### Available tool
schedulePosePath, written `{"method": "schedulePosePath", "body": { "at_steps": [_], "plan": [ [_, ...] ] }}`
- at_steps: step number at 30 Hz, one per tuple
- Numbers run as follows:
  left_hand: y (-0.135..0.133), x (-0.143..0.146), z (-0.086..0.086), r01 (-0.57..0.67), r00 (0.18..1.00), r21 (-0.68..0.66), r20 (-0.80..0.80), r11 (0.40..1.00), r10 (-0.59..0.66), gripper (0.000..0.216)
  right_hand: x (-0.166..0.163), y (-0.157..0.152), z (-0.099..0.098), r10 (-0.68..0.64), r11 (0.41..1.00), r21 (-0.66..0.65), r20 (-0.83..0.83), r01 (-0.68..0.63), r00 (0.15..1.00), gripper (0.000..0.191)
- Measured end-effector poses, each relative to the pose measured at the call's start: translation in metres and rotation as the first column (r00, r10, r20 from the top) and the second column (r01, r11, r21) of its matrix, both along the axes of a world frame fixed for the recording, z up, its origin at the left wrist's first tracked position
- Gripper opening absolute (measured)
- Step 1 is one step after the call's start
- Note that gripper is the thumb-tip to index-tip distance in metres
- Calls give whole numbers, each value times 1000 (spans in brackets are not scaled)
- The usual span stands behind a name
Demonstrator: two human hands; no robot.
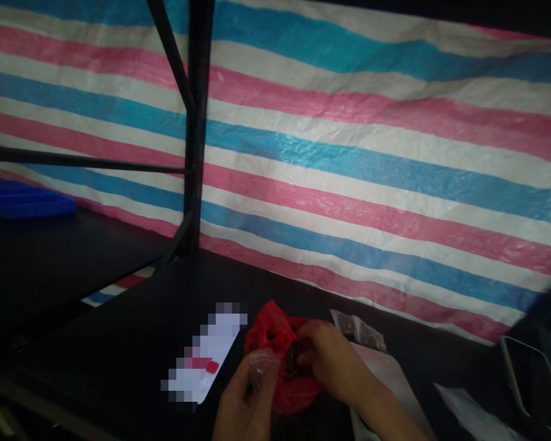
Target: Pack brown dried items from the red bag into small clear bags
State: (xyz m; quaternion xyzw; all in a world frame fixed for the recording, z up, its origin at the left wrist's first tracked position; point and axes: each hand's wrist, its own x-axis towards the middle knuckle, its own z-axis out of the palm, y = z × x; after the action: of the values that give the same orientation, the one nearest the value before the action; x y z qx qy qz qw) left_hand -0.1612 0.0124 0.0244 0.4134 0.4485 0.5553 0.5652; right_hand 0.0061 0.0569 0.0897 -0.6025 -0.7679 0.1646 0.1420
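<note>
Head view looks down on a black tabletop, where a person's two bare hands work together at a crumpled red plastic bag lying just in front of the body. The right hand reaches in from the lower right, its fingers curled and partly closed over the bag's gathered opening, though whether they pinch the plastic or only rest on it cannot be told. Something dark shows in the opening, too shadowed to identify. The left hand is nearly closed, pinching a scrap of clear plastic between thumb and fingers, right beside the bag. Just left of the bag lies a white packet with a red mark; its writing is pixelated and unreadable. Beyond the right hand sit two small clear sachets of brown granular material, with no legible label. A white sheet lies beneath the right forearm.
</note>
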Motion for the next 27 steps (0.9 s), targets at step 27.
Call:
{"method": "schedulePosePath", "body": {
  "at_steps": [27],
  "plan": [
    [2,-9,2,-317,835,416,-304,853,458,39,12,-16,-23,-133,985,-169,-644,29,754,38]
  ]
}}
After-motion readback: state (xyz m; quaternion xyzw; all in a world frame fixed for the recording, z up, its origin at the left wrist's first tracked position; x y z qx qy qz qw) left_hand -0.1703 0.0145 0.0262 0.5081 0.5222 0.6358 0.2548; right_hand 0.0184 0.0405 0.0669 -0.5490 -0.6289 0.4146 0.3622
